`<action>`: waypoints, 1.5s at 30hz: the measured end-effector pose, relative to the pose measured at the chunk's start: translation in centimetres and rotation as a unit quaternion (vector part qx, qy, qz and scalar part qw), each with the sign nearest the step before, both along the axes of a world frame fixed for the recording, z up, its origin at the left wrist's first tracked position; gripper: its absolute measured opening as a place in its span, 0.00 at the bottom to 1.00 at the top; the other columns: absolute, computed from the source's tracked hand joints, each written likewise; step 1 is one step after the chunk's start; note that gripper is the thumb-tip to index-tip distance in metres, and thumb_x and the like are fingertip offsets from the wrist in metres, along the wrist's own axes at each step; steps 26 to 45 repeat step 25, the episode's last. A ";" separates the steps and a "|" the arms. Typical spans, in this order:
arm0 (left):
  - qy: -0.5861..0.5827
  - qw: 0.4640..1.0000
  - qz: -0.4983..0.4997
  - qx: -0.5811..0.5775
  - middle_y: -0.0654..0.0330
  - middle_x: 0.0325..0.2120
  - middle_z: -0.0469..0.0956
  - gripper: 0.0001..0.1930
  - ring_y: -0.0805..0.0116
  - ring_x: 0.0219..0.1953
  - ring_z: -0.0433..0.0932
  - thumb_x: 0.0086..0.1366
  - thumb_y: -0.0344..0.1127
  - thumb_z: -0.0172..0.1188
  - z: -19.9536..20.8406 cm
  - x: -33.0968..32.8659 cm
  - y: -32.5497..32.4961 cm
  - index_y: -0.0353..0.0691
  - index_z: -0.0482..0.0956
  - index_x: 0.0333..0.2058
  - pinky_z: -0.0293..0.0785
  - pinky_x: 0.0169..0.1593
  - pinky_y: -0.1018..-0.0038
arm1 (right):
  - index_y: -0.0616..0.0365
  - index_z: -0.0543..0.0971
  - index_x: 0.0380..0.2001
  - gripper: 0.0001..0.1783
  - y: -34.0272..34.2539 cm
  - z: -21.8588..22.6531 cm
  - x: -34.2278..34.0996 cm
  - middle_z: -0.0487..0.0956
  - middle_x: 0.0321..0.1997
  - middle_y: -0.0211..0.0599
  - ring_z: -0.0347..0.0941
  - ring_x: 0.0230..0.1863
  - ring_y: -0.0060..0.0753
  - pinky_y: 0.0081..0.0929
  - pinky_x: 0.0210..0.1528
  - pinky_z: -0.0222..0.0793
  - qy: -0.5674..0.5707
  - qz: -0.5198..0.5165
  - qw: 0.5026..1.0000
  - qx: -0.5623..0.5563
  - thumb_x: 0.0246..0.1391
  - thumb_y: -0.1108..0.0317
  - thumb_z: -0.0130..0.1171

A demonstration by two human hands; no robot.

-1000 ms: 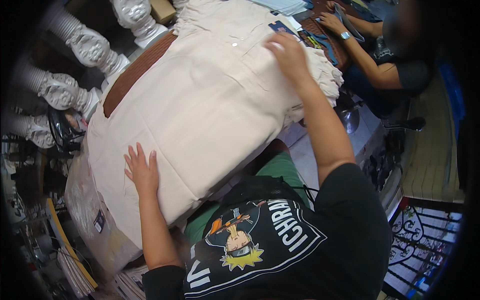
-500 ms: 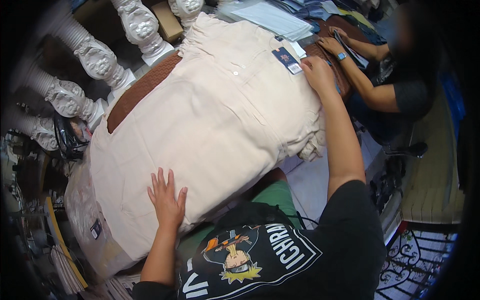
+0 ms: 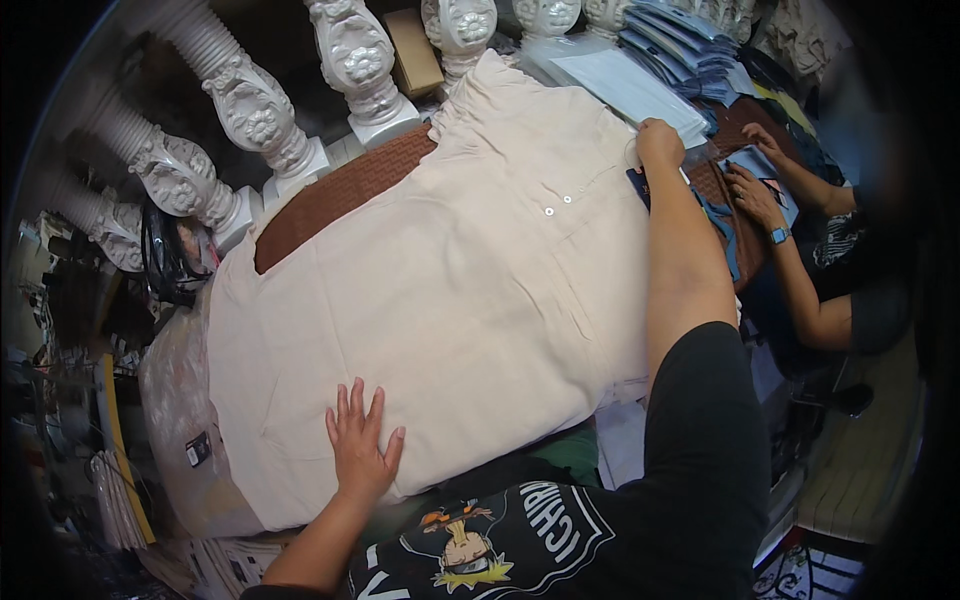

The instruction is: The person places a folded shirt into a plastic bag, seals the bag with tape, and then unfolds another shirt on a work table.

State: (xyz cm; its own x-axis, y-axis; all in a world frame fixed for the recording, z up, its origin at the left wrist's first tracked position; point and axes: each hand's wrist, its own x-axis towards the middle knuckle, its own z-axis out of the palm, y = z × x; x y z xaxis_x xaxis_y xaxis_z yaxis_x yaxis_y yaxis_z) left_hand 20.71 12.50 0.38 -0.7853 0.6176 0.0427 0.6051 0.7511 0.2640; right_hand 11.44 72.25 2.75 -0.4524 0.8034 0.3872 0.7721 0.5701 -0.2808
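Note:
A cream buttoned shirt (image 3: 430,290) is spread over a brown-covered surface, its small white buttons near the upper right. My left hand (image 3: 362,440) lies flat on the shirt's near edge, fingers spread. At the far right end of the shirt, my right hand (image 3: 660,146) is closed with its fingertips pinched together. What it grips is hidden. A dark hang tag (image 3: 638,186) on a thin loop shows just beside that wrist, partly behind my forearm.
White carved balusters (image 3: 250,105) line the far side. Clear plastic bags (image 3: 630,90) and folded blue garments (image 3: 680,45) lie at the back right. A co-worker's hands (image 3: 755,190) handle a light-blue item at the right. A plastic-wrapped bundle (image 3: 180,400) sits at the left.
My right hand has moved farther along the shirt's far right end, toward the plastic bags, and the hang tag is now partly covered. My left hand stays flat on the cloth.

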 end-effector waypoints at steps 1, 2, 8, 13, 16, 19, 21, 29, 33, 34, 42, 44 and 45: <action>0.000 1.000 0.000 0.001 0.48 0.64 0.52 0.30 0.43 0.67 0.46 0.60 0.42 0.53 0.1 0.0 0.1 0.42 0.61 0.61 0.39 0.64 0.46 | 0.49 0.83 0.33 0.14 -0.2 0.6 0.4 0.81 0.35 0.42 0.79 0.36 0.48 0.39 0.44 0.72 0.016 0.002 1.000 0.017 0.57 0.62 0.46; -0.001 1.000 -0.001 0.003 0.48 0.64 0.52 0.30 0.44 0.67 0.46 0.60 0.42 0.53 0.3 0.0 0.1 0.42 0.61 0.61 0.39 0.64 0.46 | 0.48 0.82 0.33 0.14 -0.3 1.3 0.6 0.81 0.36 0.42 0.78 0.36 0.48 0.39 0.42 0.72 0.042 0.012 0.998 0.040 0.57 0.61 0.47; 0.024 0.999 -0.014 0.027 0.49 0.64 0.52 0.30 0.46 0.67 0.47 0.59 0.41 0.55 -0.4 -0.5 0.1 0.42 0.62 0.60 0.38 0.64 0.46 | 0.51 0.78 0.34 0.08 -5.9 7.0 2.7 0.79 0.34 0.42 0.76 0.34 0.49 0.41 0.37 0.70 0.279 0.211 0.922 0.168 0.55 0.64 0.51; -0.015 0.982 0.018 0.187 0.49 0.60 0.61 0.27 0.51 0.64 0.56 0.61 0.43 0.56 -0.6 -1.0 -0.1 0.38 0.65 0.57 0.52 0.63 0.57 | 0.54 0.75 0.24 0.02 -24.7 8.0 9.6 0.74 0.22 0.38 0.72 0.25 0.42 0.35 0.28 0.66 0.268 0.449 0.827 0.208 0.45 0.74 0.54; -0.323 0.781 0.128 0.519 0.54 0.53 0.70 0.26 0.60 0.56 0.68 0.63 0.39 0.56 1.8 -1.4 2.3 0.33 0.65 0.57 0.64 0.57 0.72 | 0.54 0.73 0.23 0.04 -35.9 5.5 15.4 0.71 0.20 0.34 0.70 0.23 0.37 0.33 0.28 0.65 0.194 0.571 0.793 0.087 0.40 0.74 0.57; -0.488 0.654 0.144 0.560 0.52 0.48 0.72 0.25 0.69 0.48 0.72 0.61 0.34 0.58 2.3 -3.6 3.5 0.31 0.64 0.55 0.69 0.50 0.74 | 0.58 0.78 0.29 0.11 -42.6 3.2 19.0 0.79 0.34 0.37 0.76 0.35 0.39 0.33 0.38 0.70 0.045 0.723 0.679 -0.120 0.43 0.64 0.65; -0.463 0.742 0.153 0.461 0.50 0.46 0.73 0.25 0.71 0.46 0.73 0.60 0.32 0.58 1.0 -4.7 1.8 0.32 0.64 0.55 0.70 0.48 0.74 | 0.58 0.79 0.30 0.13 -43.2 3.0 18.8 0.80 0.36 0.39 0.76 0.41 0.42 0.34 0.43 0.70 0.028 0.739 0.659 -0.139 0.42 0.62 0.67; -0.493 0.811 0.074 0.305 0.49 0.44 0.74 0.28 0.69 0.45 0.73 0.59 0.30 0.59 3.0 -7.6 -3.0 0.34 0.62 0.57 0.69 0.48 0.74 | 0.57 0.80 0.35 0.15 -39.7 3.1 16.2 0.79 0.41 0.47 0.75 0.46 0.46 0.37 0.51 0.68 0.091 0.639 0.760 -0.079 0.41 0.66 0.67; -0.493 0.811 0.074 0.305 0.49 0.44 0.74 0.28 0.69 0.45 0.73 0.59 0.30 0.59 3.0 -7.6 -3.0 0.34 0.62 0.57 0.69 0.48 0.74 | 0.57 0.80 0.35 0.15 -39.7 3.1 16.2 0.79 0.41 0.47 0.75 0.46 0.46 0.37 0.51 0.68 0.091 0.639 0.760 -0.079 0.41 0.66 0.67; -0.493 0.811 0.074 0.305 0.49 0.44 0.74 0.28 0.69 0.45 0.73 0.59 0.30 0.59 3.0 -7.6 -3.0 0.34 0.62 0.57 0.69 0.48 0.74 | 0.57 0.80 0.35 0.15 -39.7 3.1 16.2 0.79 0.41 0.47 0.75 0.46 0.46 0.37 0.51 0.68 0.091 0.639 0.760 -0.079 0.41 0.66 0.67; -0.493 0.811 0.074 0.305 0.49 0.44 0.74 0.28 0.69 0.45 0.73 0.59 0.30 0.59 3.0 -7.6 -3.0 0.34 0.62 0.57 0.69 0.48 0.74 | 0.57 0.80 0.35 0.15 -39.7 3.1 16.2 0.79 0.41 0.47 0.75 0.46 0.46 0.37 0.51 0.68 0.091 0.639 0.760 -0.079 0.41 0.66 0.67; -0.493 0.811 0.074 0.305 0.49 0.44 0.74 0.28 0.69 0.45 0.73 0.59 0.30 0.59 3.0 -7.6 -3.0 0.34 0.62 0.57 0.69 0.48 0.74 | 0.57 0.80 0.35 0.15 -39.7 3.1 16.2 0.79 0.41 0.47 0.75 0.46 0.46 0.37 0.51 0.68 0.091 0.639 0.760 -0.079 0.41 0.66 0.67; -0.493 0.811 0.074 0.305 0.49 0.44 0.74 0.28 0.69 0.45 0.73 0.59 0.30 0.59 3.0 -7.6 -3.0 0.34 0.62 0.57 0.69 0.48 0.74 | 0.57 0.80 0.35 0.15 -39.7 3.1 16.2 0.79 0.41 0.47 0.75 0.46 0.46 0.37 0.51 0.68 0.091 0.639 0.760 -0.079 0.41 0.66 0.67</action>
